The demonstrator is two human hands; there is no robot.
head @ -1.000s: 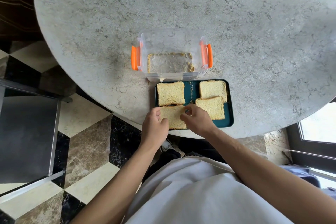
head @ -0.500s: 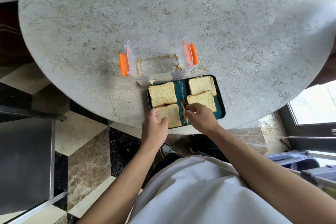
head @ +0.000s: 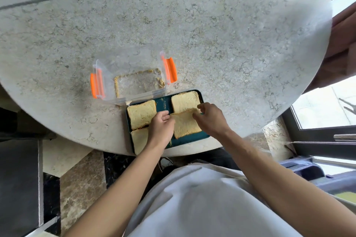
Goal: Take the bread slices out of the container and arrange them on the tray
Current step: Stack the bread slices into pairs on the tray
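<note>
A dark teal tray (head: 192, 137) sits at the table's near edge with several bread slices on it. The near right slice (head: 185, 124) overlaps the far right slice (head: 185, 101). My left hand (head: 161, 127) pinches its left edge and my right hand (head: 211, 118) grips its far right corner. A far left slice (head: 141, 114) lies flat, and a near left slice (head: 139, 140) is partly hidden by my left wrist. The clear container (head: 133, 77) with orange clips stands just behind the tray, holding only crumbs.
The round marble table (head: 212, 34) spreads wide behind the container. Crumbs lie on the tray floor between the slices. A checkered stone floor and a dark chair seat are at the left; a window frame is at the right.
Both hands shifted right from the near left slice to the near right slice and now hold its edges. The camera view moved closer and tilted.
</note>
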